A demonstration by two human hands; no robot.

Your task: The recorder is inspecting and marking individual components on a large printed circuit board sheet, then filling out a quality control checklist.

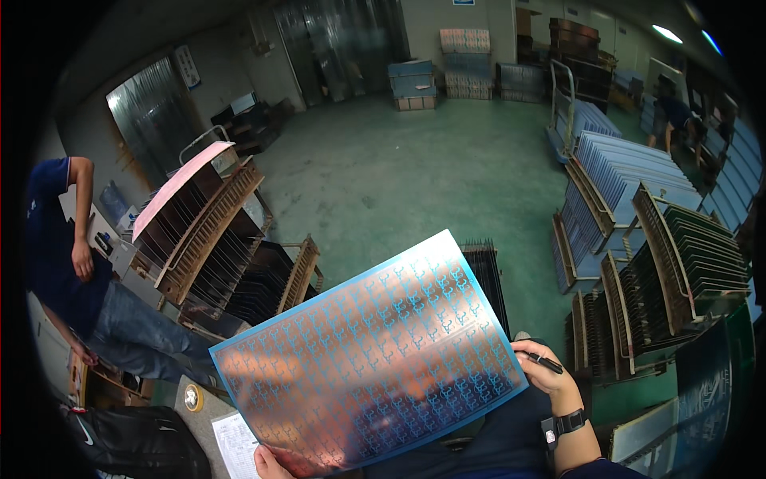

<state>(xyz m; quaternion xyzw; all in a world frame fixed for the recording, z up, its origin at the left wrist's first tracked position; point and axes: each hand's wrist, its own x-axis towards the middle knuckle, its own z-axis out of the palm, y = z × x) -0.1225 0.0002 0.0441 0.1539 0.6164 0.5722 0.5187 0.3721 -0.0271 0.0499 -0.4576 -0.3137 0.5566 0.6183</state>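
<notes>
A large copper-coloured circuit board panel (363, 359) with a blue border and rows of small blue shapes is held tilted in front of me. At its lower left corner, my left hand (271, 464) grips the edge; only the thumb and part of the hand show. My right hand (546, 367) pinches the right edge, and a black pen (539, 362) lies across its fingers. A dark watch sits on my right wrist. Under the panel's left side is a printed paper sheet (234, 447) on a grey surface, with a round yellow roll (193, 397) beside it.
Slotted racks of panels stand at left (211, 211) and right (670, 255). A trolley (562, 112) is behind the right racks. A person (72, 247) stands at left; another person (677, 120) bends at far right. A black bag (144, 443) lies lower left.
</notes>
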